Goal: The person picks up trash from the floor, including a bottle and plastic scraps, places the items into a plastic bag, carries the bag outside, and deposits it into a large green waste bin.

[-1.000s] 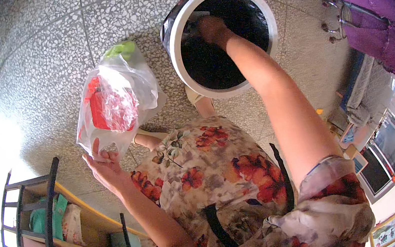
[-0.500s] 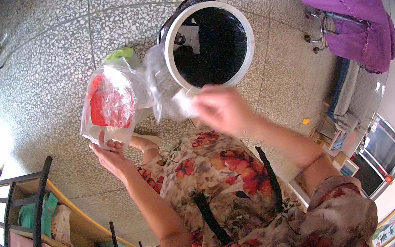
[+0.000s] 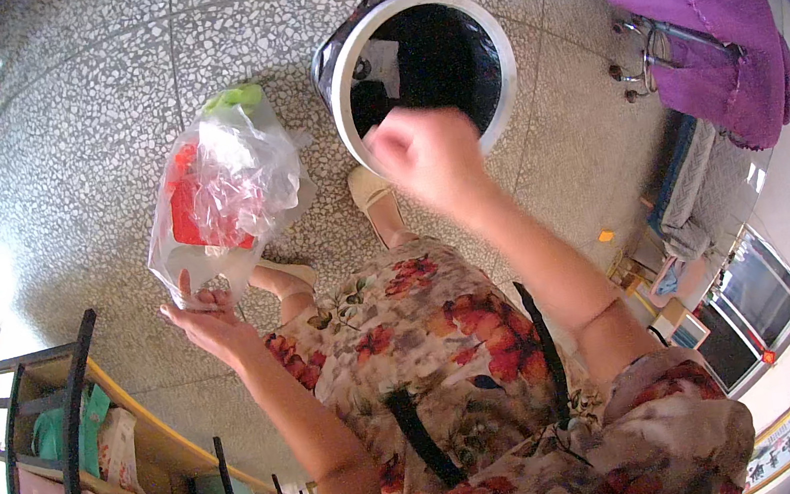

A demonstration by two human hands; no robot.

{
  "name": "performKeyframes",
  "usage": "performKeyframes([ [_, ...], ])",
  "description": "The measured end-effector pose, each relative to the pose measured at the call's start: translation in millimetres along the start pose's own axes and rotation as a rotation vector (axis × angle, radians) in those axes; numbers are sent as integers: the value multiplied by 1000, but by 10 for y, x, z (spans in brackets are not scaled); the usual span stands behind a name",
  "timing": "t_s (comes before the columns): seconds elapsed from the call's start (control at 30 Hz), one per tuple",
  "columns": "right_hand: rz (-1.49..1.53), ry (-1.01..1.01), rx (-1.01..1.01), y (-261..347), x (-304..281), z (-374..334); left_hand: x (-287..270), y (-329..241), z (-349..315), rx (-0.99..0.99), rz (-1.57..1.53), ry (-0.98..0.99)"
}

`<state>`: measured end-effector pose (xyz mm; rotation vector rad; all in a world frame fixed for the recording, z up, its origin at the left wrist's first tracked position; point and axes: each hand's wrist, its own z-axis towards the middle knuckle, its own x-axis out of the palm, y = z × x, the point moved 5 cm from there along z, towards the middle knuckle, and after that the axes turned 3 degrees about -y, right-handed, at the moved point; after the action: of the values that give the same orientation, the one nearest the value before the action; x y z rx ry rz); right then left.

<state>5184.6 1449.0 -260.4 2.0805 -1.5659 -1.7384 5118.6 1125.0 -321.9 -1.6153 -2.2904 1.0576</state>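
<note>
A clear plastic bag (image 3: 231, 159) hangs from my left hand (image 3: 209, 322), whose fingers are curled at its lower edge with the palm turned up. Something flat and red (image 3: 199, 214) shows through the film, and a bright green part (image 3: 235, 98) sits at the bag's far end. Over the near rim of a round white-rimmed trash bin (image 3: 492, 16) is my right hand (image 3: 426, 146), fingers curled in and slightly blurred. Whatever it may hold is hidden. Inside the bin, a black liner (image 3: 451, 67) surrounds a pale scrap of paper (image 3: 381, 62).
Left of me stands a shelf rack (image 3: 68, 434) with bags and boxes. At the right are a chair draped in purple cloth (image 3: 695, 13) and a grey cushioned seat (image 3: 699, 184). My feet in light shoes (image 3: 369, 188) are close to the bin on the speckled floor.
My right hand has moved up and over the bin's rim; the whitish film beside it no longer shows there. My left hand and the bag have shifted slightly left and down.
</note>
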Motion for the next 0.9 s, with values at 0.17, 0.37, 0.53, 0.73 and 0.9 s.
performKeyframes([
  [0.17,-551,240,76,-1695,654,1094,76,-18,82,-27,74,37],
  [0.37,-703,324,160,-1989,1178,1348,66,-106,90,7,62,134],
  [0.53,-793,361,69,-1814,1012,1224,127,-55,104,-2,80,101],
  [0.73,-517,188,67,-1532,354,631,204,40,48,-44,57,96],
  [0.9,-408,-87,-54,-1170,-169,230,230,-8,-54,-25,32,122],
])
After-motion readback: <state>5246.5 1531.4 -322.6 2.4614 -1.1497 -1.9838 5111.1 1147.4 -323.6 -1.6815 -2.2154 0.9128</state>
